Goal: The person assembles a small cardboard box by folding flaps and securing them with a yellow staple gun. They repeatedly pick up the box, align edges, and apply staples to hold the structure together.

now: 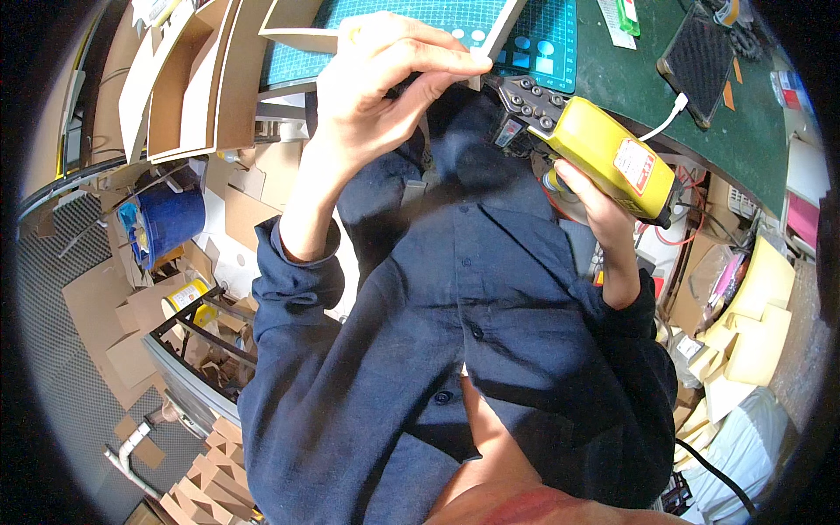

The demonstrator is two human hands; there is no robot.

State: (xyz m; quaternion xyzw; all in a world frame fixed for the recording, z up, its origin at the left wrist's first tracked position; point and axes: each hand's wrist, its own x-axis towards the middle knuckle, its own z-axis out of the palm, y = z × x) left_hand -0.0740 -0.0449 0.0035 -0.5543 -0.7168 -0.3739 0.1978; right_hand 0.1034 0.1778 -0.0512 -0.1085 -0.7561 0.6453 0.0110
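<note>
Card (pixel 505 33) pinched by fingers of L hand (pixel 378 83) above mat (pixel 553 26) on green bench (pixel 604 79); yellow tool (pixel 595 140) gripped by R hand (pixel 598 203), fingers mostly hidden. Cardboard (pixel 98 315) strewn on floor (pixel 66 249), nr blue bin (pixel 172 219).

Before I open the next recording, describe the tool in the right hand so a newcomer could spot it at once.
Start at the dark green table, top right. By its near edge, the right hand holds a tool. Unlike the flat black device on the table, it has a yellow body and a bolted metal head.
</note>
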